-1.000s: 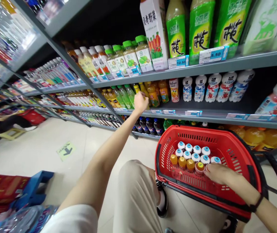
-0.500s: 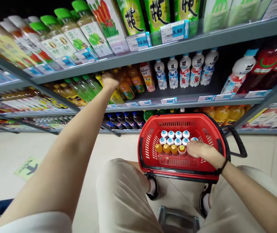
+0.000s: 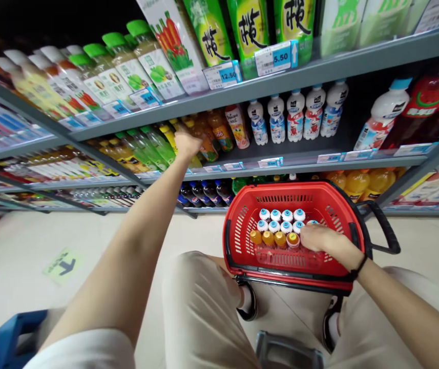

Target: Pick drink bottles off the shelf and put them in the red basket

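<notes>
My left hand point(image 3: 187, 143) is stretched to the middle shelf, its fingers closed around the upper part of a yellow drink bottle point(image 3: 195, 162). Orange drink bottles point(image 3: 208, 148) stand just right of it, green ones point(image 3: 161, 143) to its left. Inside the red shopping basket point(image 3: 238, 256), my right hand point(image 3: 315, 238) is closed with its fingertips pointing down. It is beside an orange bottle with a yellow-marked cap point(image 3: 293, 240) and white-capped bottles point(image 3: 287, 227). Whatever its fingers hold is hidden.
Several small white bottles point(image 3: 295, 115) stand right of the orange ones. Price tags point(image 3: 270, 162) line the shelf edge. A grey stool point(image 3: 288, 351) is between my legs, and a blue object point(image 3: 15, 338) is at lower left. The basket handle point(image 3: 382, 225) sticks out rightward.
The view has shifted slightly, so shelves and basket appear a little lower and farther right. My left hand stays at the yellow bottle, and my right hand stays in the basket.
</notes>
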`<control>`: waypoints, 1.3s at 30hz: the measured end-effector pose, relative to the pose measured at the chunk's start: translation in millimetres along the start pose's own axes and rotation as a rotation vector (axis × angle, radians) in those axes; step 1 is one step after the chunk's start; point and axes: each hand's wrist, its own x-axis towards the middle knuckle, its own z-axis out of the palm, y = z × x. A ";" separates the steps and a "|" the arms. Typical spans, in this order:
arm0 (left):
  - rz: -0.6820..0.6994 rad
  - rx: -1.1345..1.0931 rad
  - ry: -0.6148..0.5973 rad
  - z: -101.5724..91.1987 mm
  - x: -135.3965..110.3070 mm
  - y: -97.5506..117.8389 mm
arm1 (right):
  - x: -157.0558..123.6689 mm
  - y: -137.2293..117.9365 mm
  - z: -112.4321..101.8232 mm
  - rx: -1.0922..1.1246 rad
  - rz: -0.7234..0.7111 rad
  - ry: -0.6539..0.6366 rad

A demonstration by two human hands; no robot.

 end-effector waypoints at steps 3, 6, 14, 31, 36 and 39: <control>-0.083 -0.058 0.110 -4.8 -30.5 5.5 | -1.4 -1.3 -0.3 0.031 -0.005 0.005; 0.058 -0.278 0.265 -15.9 -71.3 23.9 | -3.9 -0.3 0.7 0.094 -0.021 0.033; 0.237 -1.168 0.133 -35.1 -207.3 102.6 | -8.9 -21.5 -9.3 0.552 -0.234 0.240; -0.392 -1.490 -0.453 -11.2 -253.9 89.1 | -11.7 -42.5 9.0 1.648 -0.453 0.227; -0.460 -1.545 -0.460 -21.6 -253.6 92.7 | -18.5 -39.0 0.3 1.621 -0.490 0.029; -0.460 -1.567 -0.475 -24.0 -250.5 95.3 | -25.6 -44.6 4.0 1.673 -0.625 -0.340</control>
